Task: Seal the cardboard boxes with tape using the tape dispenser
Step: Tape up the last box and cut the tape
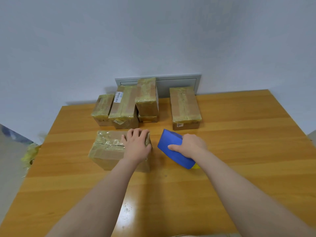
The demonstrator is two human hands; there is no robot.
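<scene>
Gripping the near box [106, 151] at eleven o'clock with the left grip [136, 146], fingers [136, 133] curled over its far edge. Clasping the blue tape dispenser [172, 149] at one o'clock on the bench [239, 151] in the right grip [191, 145]. Seemingly almost finished: tape [109, 142] over every box, back boxes [124, 106] included.

No text is legible; the barcode label [118, 97] on a rear box [127, 105] is too blurred.

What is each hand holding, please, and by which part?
The right hand grips the blue tape dispenser round its body; the left hand holds the near box by its right end.
</scene>
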